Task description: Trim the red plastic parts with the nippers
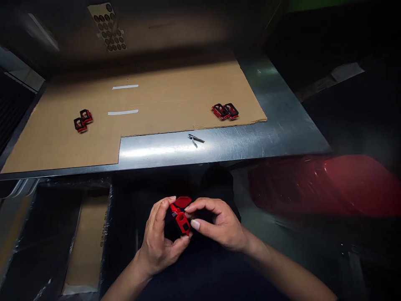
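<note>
at lower centre, the left hand (158, 242) grips an angular glossy red part (180, 217), the right hand (223, 225) beside it, grip unclear.

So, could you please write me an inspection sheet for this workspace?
Surface: metal table, partly covered by cardboard.
Job's things: red part in hand; left pair and right pair of red-black parts on the cardboard.
Clutter: small clipper near the table's front edge.
Hands: left hand holds the red part; right hand close by, contact unclear.
Cables: nothing seen.
Surroundings: dotted sheet on back panel; blurred red object at right.
</note>
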{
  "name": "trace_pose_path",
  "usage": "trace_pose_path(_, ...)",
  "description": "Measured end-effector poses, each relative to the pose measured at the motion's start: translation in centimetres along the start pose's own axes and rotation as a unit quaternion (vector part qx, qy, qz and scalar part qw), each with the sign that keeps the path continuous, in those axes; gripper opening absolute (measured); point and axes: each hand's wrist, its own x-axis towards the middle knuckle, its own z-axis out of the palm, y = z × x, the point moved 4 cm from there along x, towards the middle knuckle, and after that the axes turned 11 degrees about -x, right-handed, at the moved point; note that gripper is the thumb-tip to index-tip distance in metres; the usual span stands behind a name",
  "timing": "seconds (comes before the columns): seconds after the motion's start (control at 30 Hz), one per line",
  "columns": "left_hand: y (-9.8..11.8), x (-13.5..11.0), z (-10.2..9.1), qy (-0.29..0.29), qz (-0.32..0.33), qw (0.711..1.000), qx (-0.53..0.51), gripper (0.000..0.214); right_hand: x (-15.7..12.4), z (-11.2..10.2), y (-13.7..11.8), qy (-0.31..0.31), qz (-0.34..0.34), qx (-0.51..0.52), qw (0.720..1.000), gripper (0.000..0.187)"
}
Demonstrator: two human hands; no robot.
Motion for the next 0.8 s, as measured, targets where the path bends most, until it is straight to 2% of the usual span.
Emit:
trace_pose_path(0.13, -0.1, 0.0, 0.2, 0.019, 0.042, 0.999, 0.012, 0.102, 0.6, 0.4, -1.9, 0.022, -0.056, -0.067, 0.996, 0.035)
trace_pose_path(0.3, 0.0, 0.0, 0.2, 0.034, 0.117, 0.991, 0.049, 0.108, 1.0, 0.7, -3.0, 0.051, -0.119, -0.153, 0.980, 0.029)
trace_pose_path(0.57, 0.1, -0.2, 0.2, 0.044, 0.119, 0.987, 0.101, 0.110, 0.8, 0.6, -2.4, 0.045, -0.137, -0.135, 0.980, 0.021)
trace_pose_path(0.8, 0.5, -0.1, 0.3, 0.024, 0.141, 0.984, 0.108, 0.111, 0.2, 0.4, -1.1, 0.069, -0.110, -0.104, 0.986, 0.032)
